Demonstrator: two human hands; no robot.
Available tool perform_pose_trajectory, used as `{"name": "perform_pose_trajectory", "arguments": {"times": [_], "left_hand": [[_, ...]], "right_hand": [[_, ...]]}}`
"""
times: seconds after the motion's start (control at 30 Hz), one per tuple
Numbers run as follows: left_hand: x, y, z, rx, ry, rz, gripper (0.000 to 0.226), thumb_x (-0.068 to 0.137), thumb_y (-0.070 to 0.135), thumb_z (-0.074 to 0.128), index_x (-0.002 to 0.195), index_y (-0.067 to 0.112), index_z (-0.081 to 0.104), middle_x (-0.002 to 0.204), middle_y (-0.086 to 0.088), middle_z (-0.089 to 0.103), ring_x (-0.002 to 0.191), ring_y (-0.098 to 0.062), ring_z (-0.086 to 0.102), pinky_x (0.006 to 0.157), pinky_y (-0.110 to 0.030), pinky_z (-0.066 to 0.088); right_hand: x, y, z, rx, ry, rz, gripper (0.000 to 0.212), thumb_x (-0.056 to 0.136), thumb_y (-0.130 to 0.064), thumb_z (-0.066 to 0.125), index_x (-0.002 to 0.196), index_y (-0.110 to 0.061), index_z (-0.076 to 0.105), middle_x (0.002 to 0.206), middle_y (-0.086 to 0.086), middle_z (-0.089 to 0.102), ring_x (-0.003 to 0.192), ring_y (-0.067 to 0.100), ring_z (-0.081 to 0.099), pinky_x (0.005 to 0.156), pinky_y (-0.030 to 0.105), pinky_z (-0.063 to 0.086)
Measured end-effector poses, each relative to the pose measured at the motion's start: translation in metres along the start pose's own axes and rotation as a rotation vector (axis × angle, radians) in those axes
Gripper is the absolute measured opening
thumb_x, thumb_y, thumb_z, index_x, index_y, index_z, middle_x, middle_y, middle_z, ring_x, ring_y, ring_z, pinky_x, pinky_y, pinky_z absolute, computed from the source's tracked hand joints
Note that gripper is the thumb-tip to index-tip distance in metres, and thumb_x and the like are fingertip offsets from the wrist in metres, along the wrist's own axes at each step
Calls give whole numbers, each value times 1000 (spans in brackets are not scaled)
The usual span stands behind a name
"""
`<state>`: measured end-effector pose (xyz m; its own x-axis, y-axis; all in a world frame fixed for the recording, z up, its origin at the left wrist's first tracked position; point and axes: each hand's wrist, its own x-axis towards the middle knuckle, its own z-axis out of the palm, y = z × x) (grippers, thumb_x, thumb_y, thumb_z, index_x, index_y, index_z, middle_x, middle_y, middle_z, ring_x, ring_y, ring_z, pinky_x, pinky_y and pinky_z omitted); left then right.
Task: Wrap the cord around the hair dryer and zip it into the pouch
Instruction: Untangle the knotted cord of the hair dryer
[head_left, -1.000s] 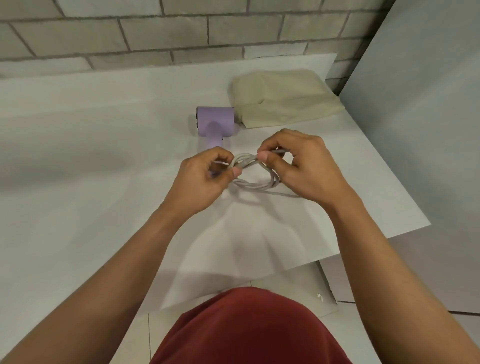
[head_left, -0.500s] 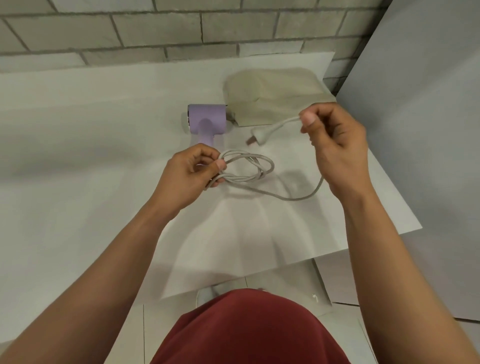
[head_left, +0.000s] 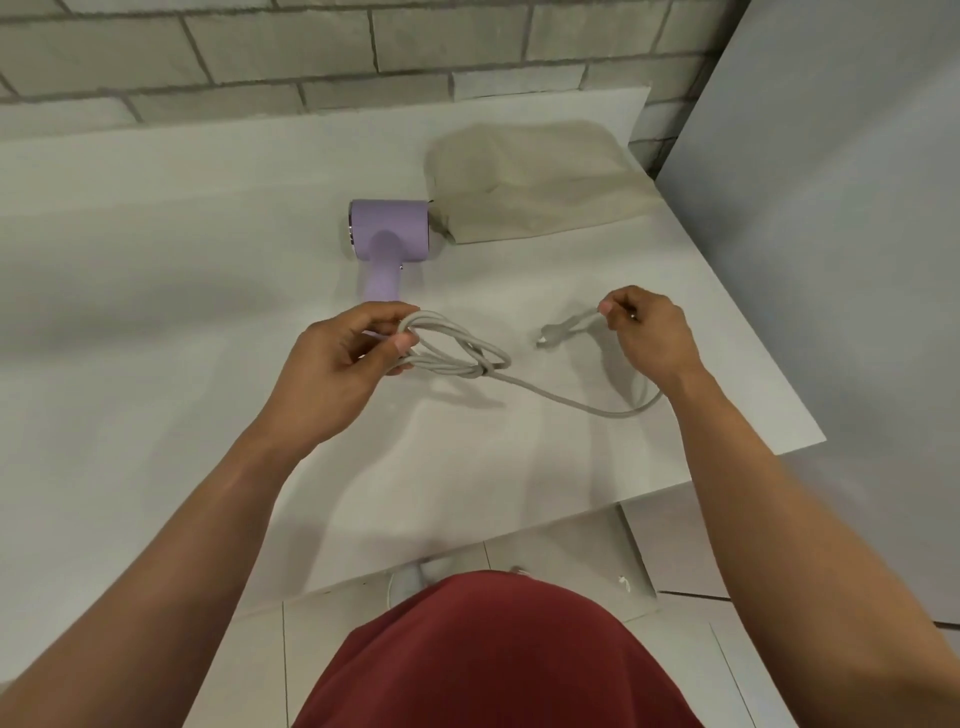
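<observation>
Left hand (head_left: 337, 374) grips the coiled cord (head_left: 457, 356); right hand (head_left: 652, 338) pinches its plug end (head_left: 563, 332) (blurred, seemingly) near the bench's (head_left: 156, 260) right edge.

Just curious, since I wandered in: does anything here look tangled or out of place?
Only the cord: its loops, bunched in the left hand, cross in a twist that may be a snag, and none wraps the dryer. The right hand pinches the end near the plug.
</observation>
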<state>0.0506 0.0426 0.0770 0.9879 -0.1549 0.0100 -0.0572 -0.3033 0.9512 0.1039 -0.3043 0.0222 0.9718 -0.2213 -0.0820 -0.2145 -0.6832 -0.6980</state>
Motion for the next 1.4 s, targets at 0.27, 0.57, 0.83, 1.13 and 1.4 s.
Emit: {"name": "perform_pose_trajectory", "arguments": {"times": [0.27,0.57,0.83,1.13,1.4], "left_hand": [[-5,-2,-5,-12,11,3,16,100,12,65,109,21,75,93,0,77,89,-16,75,84,-19,56],[-10,-1,-8,79,-10,67,19,98,9,67,108,22,76,100,6,77,96,-17,73,88,-22,55],[-9,5,-10,219,-36,201,21,94,13,73,113,19,79,107,8,75,99,-5,69,85,-11,47],[-7,3,-15,260,-77,235,21,91,12,76,109,23,80,111,10,74,105,-11,70,94,-22,52],[-8,-3,-15,152,43,198,30,92,-2,71,105,24,78,112,-5,67,91,-15,69,88,-19,54]], "right_hand": [[15,38,21,-321,75,26,28,105,-37,57,108,-15,75,109,10,63,101,35,60,84,49,53],[-1,8,28,-332,130,-125,22,101,-25,64,115,-14,77,123,10,66,112,38,59,89,47,52],[-65,-97,49,427,-453,-276,27,107,-25,59,130,-28,71,121,-13,75,114,0,66,103,25,51],[-66,-100,54,548,-733,-271,49,99,0,53,135,-31,66,141,-7,65,134,6,56,109,27,46],[-65,-90,62,493,-629,-150,31,108,-29,56,137,-33,67,137,-19,66,126,5,62,107,38,53]]}}
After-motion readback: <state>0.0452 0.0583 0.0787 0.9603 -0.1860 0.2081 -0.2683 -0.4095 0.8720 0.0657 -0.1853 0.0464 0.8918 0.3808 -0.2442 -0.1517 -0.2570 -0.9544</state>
